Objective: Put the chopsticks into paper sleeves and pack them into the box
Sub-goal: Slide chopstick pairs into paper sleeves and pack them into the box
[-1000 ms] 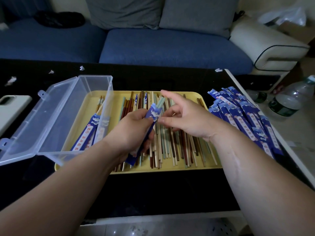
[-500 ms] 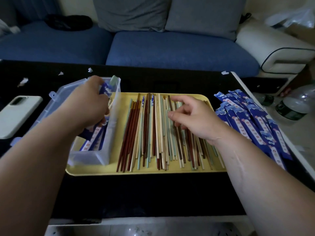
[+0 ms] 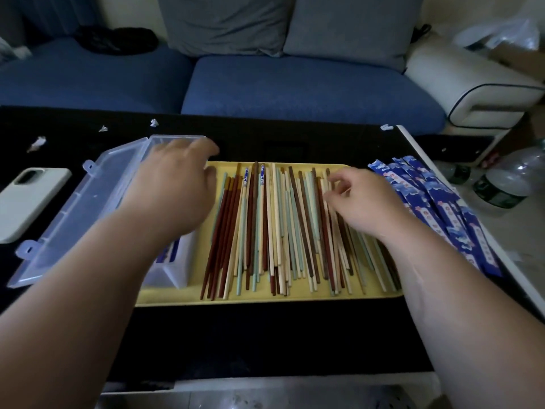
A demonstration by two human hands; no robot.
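Likely step: picking next pair; calls for two matching sticks, then a sleeve. Yellow tray [image 3: 295, 299] packed with loose chopsticks [image 3: 265, 231], brown, pale and mint; clear box [image 3: 174, 270] open at tray's left end, blue sleeves [image 3: 436, 214] stacked right. Left hand [image 3: 174, 187] slack, empty over box; right hand [image 3: 362, 202] curled onto pale sticks, pinch unconfirmed.

Black table [image 3: 265, 335] with a white border along its near and right edges. Centre: yellow tray [image 3: 265, 300], long side parallel to the near edge. Left edge: white phone [image 3: 29, 202], face down, camera end toward the far edge. Between phone and tray: open lid [image 3: 73, 219] of a clear box [image 3: 174, 270], spread leftward over the tabletop. Right edge: pile of blue sleeves [image 3: 436, 214], just beside the tray, lying aslant, reaching onto the white border. Far left: small white scraps [image 3: 37, 142], scattered; one more near the far right corner.
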